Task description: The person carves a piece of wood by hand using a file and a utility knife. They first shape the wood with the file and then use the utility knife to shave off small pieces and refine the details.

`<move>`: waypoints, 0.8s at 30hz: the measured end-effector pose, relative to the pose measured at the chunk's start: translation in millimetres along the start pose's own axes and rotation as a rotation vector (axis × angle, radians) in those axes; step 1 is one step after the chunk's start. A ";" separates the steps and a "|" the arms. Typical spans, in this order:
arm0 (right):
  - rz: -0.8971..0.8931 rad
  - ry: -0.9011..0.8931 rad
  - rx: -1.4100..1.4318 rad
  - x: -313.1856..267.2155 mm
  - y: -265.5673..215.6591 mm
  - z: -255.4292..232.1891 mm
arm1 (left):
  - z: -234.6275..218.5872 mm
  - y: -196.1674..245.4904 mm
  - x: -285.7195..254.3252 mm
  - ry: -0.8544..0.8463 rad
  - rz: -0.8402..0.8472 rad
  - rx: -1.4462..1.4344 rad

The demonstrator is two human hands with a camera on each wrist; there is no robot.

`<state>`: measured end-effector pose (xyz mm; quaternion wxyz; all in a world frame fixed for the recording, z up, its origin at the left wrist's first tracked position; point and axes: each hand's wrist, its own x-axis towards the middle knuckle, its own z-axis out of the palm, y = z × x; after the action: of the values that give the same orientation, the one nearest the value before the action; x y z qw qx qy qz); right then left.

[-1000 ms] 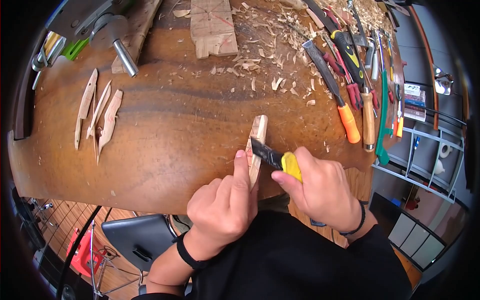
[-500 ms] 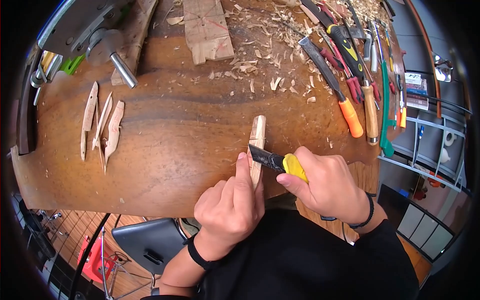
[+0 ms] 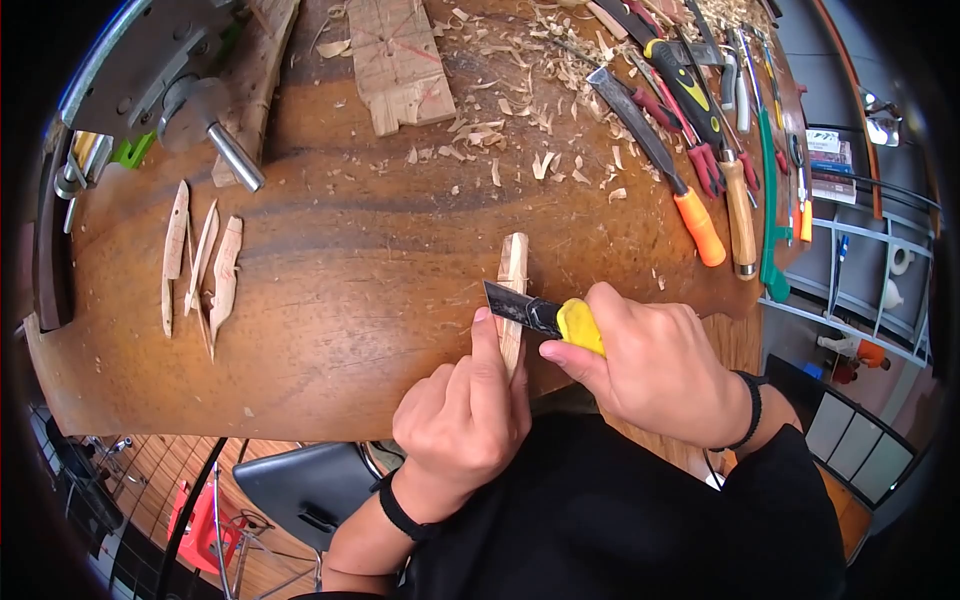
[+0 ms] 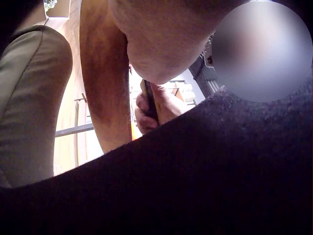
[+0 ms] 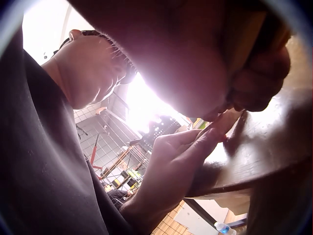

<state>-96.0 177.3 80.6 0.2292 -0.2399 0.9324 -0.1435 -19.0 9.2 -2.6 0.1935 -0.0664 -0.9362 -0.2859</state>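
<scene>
My left hand (image 3: pixel 455 420) holds a small strip of pale wood (image 3: pixel 513 262) at its near end, index finger stretched along the left side. In my right hand (image 3: pixel 655 365) is a utility knife (image 3: pixel 578 327) with a yellow handle and a dark blade, gripped with the thumb along the handle. Its blade lies across the strip, the tip past the left edge and just above the left index fingertip. The strip's far end points away over the table (image 3: pixel 330 290). In the right wrist view, the left hand (image 5: pixel 171 159) pinches the wood near the table edge.
Several carved wood pieces (image 3: pixel 226 270) lie at the left. Behind them stands a metal clamp-like fixture (image 3: pixel 235 155). A marked board (image 3: pixel 405 85) and shavings (image 3: pixel 490 135) are at the back. Chisels with an orange handle (image 3: pixel 700 230) and a wooden handle (image 3: pixel 740 225) lie right.
The knife blade has slid a little left across the wood strip, its tip now past the strip's left edge. Both hands keep their hold. The head view has shifted slightly.
</scene>
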 end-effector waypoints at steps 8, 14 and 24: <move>-0.014 0.093 -0.026 1.3 0.4 13.1 | -3.5 1.9 1.4 -0.022 0.008 -0.003; 0.019 0.099 -0.025 -11.5 2.2 9.6 | -3.6 4.0 3.5 0.015 -0.061 -0.100; -0.051 0.259 -0.038 16.6 13.3 19.6 | -6.0 6.1 2.5 -0.045 -0.013 -0.021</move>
<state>-104.2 176.9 52.9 0.0984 -0.2471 0.9504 -0.1615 -17.8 10.9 6.0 0.1700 -0.0687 -0.9376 -0.2955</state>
